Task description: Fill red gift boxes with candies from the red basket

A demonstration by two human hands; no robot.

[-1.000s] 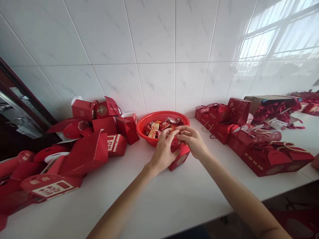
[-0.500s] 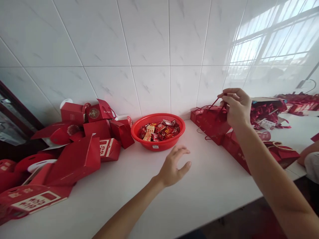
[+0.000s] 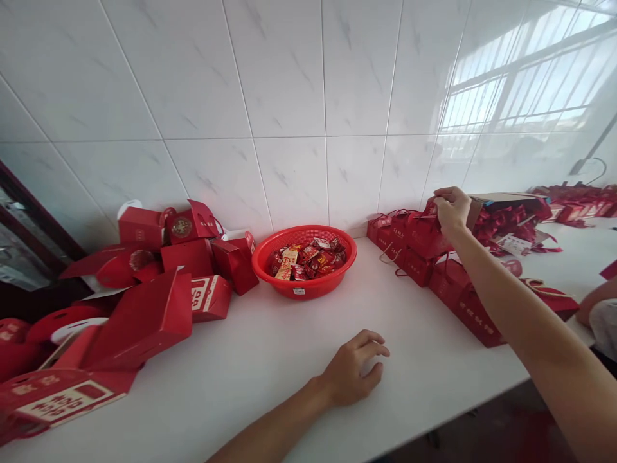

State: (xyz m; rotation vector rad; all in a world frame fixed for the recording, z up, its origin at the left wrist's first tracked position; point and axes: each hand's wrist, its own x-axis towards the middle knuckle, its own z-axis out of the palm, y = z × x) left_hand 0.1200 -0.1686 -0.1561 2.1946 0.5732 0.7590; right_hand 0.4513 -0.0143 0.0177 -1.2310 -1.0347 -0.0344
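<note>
A white counter [image 3: 270, 360] ran along a pale tiled wall [image 3: 289, 77], seen from the wearer's head. The right hand [image 3: 452, 211] reached out to the right side, its fingers bent down and pinched at the top of a red gift box [image 3: 424, 235]. That box sat among the closed red boxes [image 3: 470, 312] grouped right of centre, some with cord handles; whether the fingers gripped a cord or the card itself could not be told.

The left hand [image 3: 357, 370] was low over the middle of the counter, palm down, its fingers loosely curled and holding nothing. Whether it touched the surface was unclear.

Near the wall, between the two groups of boxes, stood a round red plastic basket [image 3: 304, 292] with wrapped sweets [image 3: 313, 259] inside. To its left lay a jumbled pile of red cartons [image 3: 139, 321], several with flaps open. Just beyond the right hand, an open cardboard box [image 3: 511, 200] held dark red ribbons [image 3: 501, 222]. At the right edge, part of another person [image 3: 602, 315] showed, with light grey fabric.
</note>
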